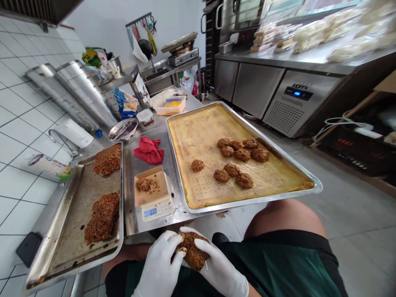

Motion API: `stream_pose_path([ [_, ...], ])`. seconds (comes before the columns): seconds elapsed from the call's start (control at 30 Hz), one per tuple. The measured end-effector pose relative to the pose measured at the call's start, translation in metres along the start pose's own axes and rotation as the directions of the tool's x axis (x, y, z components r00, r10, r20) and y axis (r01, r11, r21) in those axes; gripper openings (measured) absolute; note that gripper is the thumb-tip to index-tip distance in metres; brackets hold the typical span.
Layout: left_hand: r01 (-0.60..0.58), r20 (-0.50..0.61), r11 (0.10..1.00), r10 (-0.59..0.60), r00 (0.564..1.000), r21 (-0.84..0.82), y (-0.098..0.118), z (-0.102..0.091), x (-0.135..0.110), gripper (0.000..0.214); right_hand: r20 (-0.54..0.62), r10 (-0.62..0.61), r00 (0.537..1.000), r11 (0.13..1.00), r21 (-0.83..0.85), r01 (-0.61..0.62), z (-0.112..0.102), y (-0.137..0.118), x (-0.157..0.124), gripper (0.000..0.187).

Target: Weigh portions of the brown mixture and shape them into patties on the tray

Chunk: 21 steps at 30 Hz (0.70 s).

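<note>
Both my hands wear white gloves and come together low in front of my lap. Between them is a brown lump of sticky, grainy mixture (pixel 194 252). My left hand (pixel 163 258) presses it from the left with thumb and fingers. From the right and below, my right hand (pixel 218 264) cups the same lump, its thumb across the top. Just beyond them a kitchen scale (pixel 157 209) reads about 637, and a small clump (pixel 144 184) with crumbs sits on its paper-lined top. A large lined tray (pixel 192 194) bears several round brown balls (pixel 242 155).
A metal tray (pixel 68 231) at left holds two big slabs of brown mixture (pixel 102 216). A red cloth (pixel 149 150) lies behind the scale. Farther back are a plastic-covered bowl (pixel 123 130) and a container of something yellow (pixel 171 106). A steel counter fridge (pixel 256 84) stands at right.
</note>
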<state>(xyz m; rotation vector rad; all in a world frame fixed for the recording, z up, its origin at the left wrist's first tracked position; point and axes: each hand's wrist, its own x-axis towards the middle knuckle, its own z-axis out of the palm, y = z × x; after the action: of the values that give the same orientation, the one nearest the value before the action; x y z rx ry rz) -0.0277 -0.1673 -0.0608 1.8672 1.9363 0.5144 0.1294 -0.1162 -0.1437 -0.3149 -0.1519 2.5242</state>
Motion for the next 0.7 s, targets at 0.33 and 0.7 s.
stream_pose_path([
  [0.33, 0.079, -0.272, 0.993, -0.054, 0.961, 0.083, -0.020, -0.061, 0.036, 0.018, -0.036, 0.002, 0.999, 1.000, -0.001, -0.002, -0.004, 0.001, -0.004, 0.035],
  [0.7, 0.013, -0.120, 0.819, 0.068, 0.990, 0.573, -0.083, -0.113, 0.136, 0.021, -0.077, 0.011, 0.997, 1.000, 0.022, -0.009, -0.007, 0.001, 0.001, 0.034],
])
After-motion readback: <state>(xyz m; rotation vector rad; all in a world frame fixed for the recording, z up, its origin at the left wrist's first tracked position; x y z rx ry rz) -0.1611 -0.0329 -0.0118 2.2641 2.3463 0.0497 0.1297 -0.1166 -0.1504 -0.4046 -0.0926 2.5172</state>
